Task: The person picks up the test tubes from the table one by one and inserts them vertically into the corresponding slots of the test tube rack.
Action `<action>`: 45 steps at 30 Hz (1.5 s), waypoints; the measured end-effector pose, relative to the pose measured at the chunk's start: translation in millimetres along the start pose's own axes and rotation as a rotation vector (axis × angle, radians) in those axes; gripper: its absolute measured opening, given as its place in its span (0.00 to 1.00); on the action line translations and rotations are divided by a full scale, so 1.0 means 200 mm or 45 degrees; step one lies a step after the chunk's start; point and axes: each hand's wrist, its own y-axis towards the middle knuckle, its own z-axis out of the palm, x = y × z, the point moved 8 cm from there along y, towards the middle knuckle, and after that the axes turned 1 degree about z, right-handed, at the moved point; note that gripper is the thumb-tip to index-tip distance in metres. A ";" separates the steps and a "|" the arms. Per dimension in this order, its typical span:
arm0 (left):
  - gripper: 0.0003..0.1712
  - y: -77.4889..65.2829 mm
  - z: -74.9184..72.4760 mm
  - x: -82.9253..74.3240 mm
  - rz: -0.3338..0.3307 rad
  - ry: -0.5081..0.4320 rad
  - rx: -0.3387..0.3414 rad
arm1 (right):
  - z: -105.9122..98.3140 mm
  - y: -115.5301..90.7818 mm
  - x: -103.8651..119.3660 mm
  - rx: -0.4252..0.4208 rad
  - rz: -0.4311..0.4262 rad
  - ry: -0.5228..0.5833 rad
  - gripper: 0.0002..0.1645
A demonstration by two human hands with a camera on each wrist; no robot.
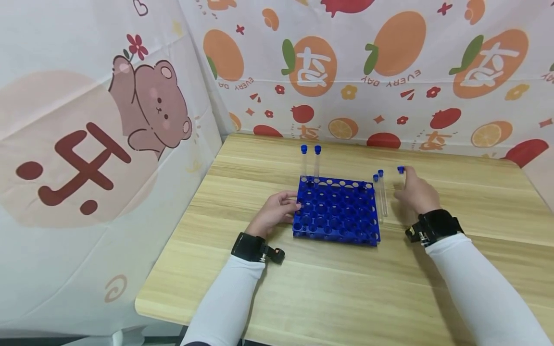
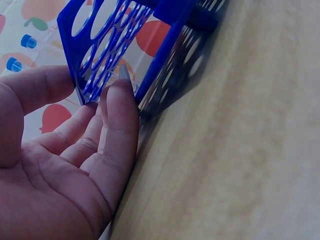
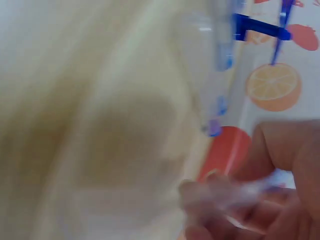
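Near centre, the left hand pinched the rack, best kept still, while at right the right hand held a tube, probably best gripped lightly.

A head-worn camera looks forward and down across the table — the whole rack in view. Wrist cameras sit close behind the fingers — left facing the rack's side, right the tubes; all three share table and printed cloth.
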 end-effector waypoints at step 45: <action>0.25 0.00 0.00 0.00 0.002 -0.009 0.003 | 0.07 0.05 0.85 -0.148 -0.542 0.431 0.19</action>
